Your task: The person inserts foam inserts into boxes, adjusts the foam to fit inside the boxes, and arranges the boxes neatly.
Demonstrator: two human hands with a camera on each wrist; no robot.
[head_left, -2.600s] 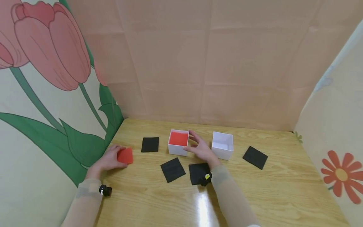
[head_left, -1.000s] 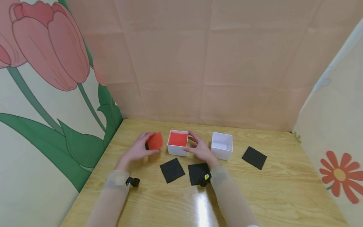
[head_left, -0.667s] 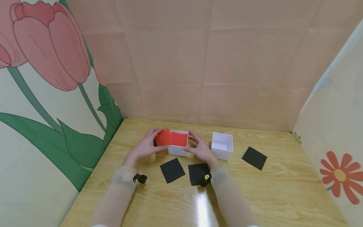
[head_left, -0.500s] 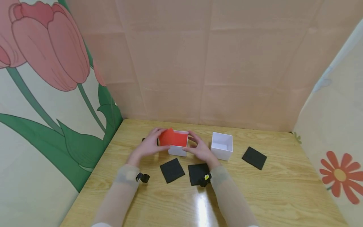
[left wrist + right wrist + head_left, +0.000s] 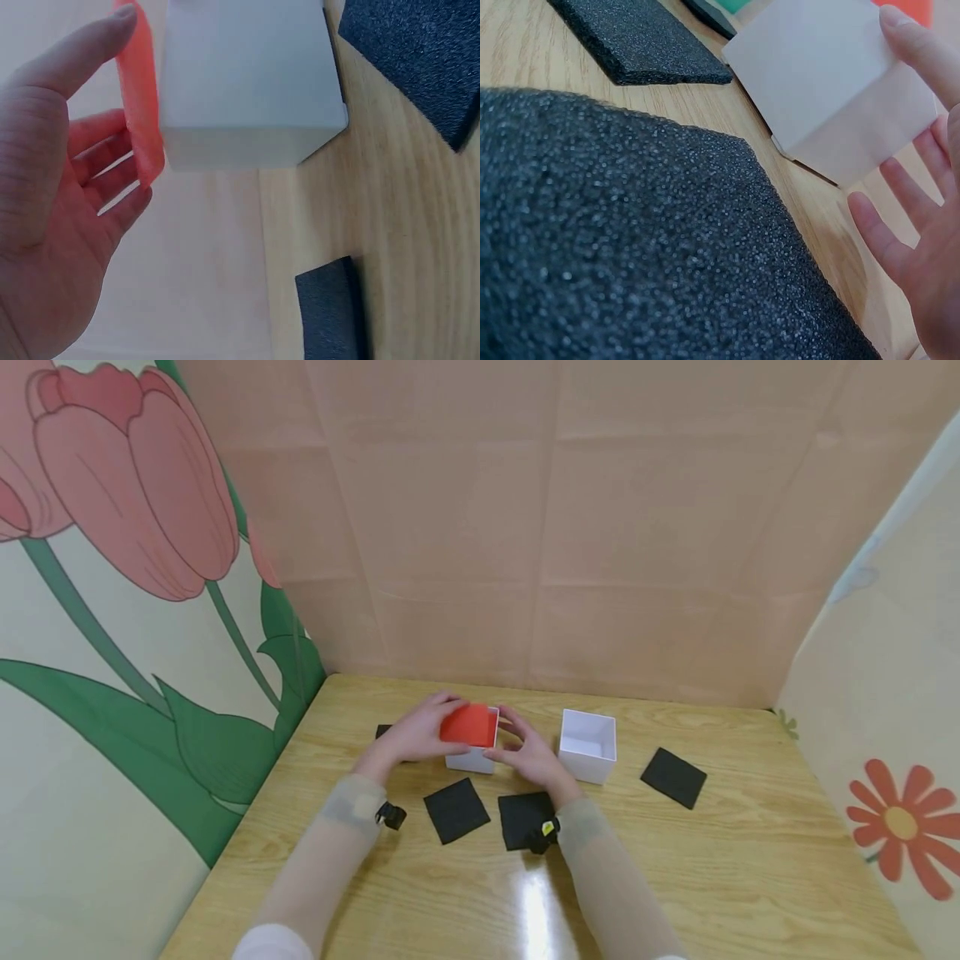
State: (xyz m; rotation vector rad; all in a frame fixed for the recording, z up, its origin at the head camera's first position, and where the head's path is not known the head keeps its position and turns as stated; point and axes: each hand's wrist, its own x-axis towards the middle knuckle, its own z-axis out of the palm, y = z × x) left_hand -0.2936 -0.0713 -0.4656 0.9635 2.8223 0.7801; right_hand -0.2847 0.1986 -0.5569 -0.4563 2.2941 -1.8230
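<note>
Red pad (image 5: 465,724) pinched between thumb and fingers, my left hand (image 5: 417,732) held it roughly level over the opening of the white box (image 5: 468,761). The pad lay to that hand's right, looking square; whether it touched the box I couldn't tell. My right hand (image 5: 536,762), farther from the pad, held the box's right side between thumb and fingers.

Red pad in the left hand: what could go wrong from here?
The left hand holds the red pad left of centre over the box, so it may snag going in. Red material shows inside, so the pad might not sit flat. If the right hand eases off the box, it could slide when pushed.
</note>
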